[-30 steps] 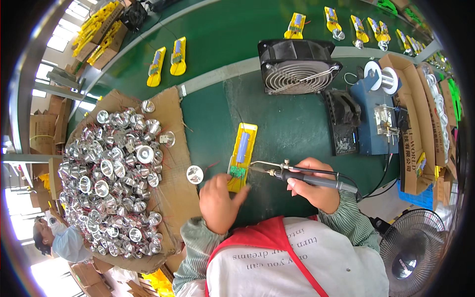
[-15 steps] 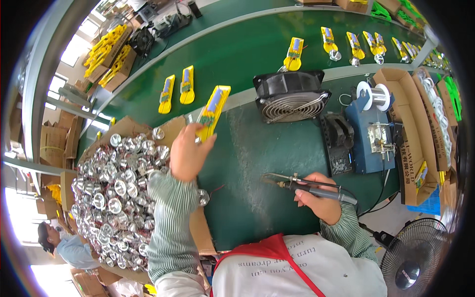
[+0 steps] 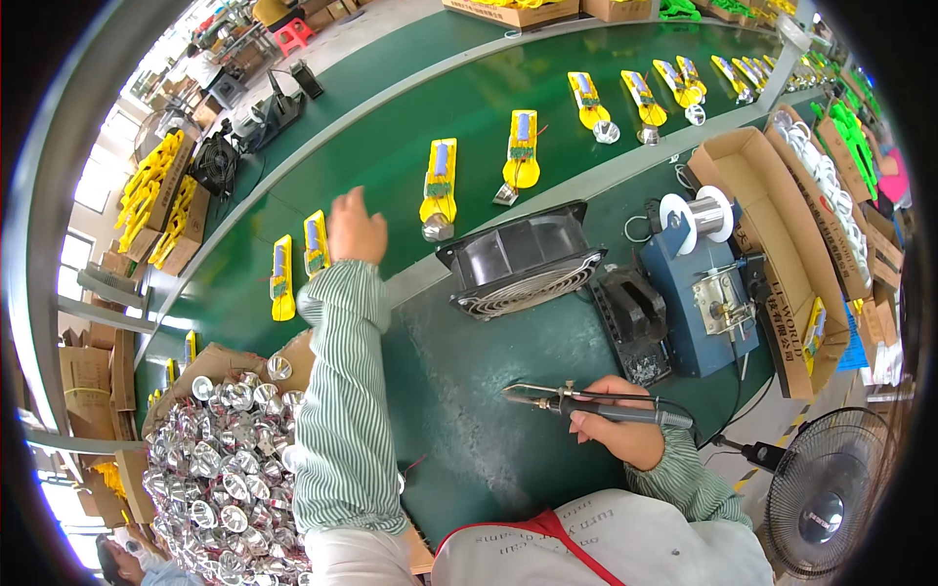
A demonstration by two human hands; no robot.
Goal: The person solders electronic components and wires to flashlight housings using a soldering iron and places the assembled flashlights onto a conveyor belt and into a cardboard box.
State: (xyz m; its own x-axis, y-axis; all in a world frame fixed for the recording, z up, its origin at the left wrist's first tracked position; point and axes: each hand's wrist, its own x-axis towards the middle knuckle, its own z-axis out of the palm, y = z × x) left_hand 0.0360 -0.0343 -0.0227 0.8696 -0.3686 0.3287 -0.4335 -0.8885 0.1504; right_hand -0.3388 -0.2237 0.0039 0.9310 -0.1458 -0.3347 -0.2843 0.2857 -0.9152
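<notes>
My left hand (image 3: pixel 357 230) reaches over the green belt, fingers stretched and nothing visible in them. Right beside it lies a yellow flashlight shell (image 3: pixel 315 243) with a blue cell and a green circuit board; whether they touch is hard to tell. A second such shell (image 3: pixel 282 278) rests to its left. To the right of the hand, another yellow shell (image 3: pixel 440 176) has a silver reflector (image 3: pixel 437 230) at its near end. Above the green worktop, my right hand (image 3: pixel 625 425) is closed around a soldering iron (image 3: pixel 616 410) with a thin metal tube along it, tip pointing left.
Silver reflectors (image 3: pixel 230 479) are heaped in a carton at the left. A black fan (image 3: pixel 523 259) stands at the worktop's far edge, beside a black iron stand (image 3: pixel 633 322) and a blue solder feeder (image 3: pixel 699 293). An open carton (image 3: pixel 772 244) and a floor fan (image 3: pixel 821 508) are at the right.
My left hand has let go of the yellow shell, now on the belt, and has moved toward the shells on the left. My right hand still holds the soldering iron. The view has shifted.
</notes>
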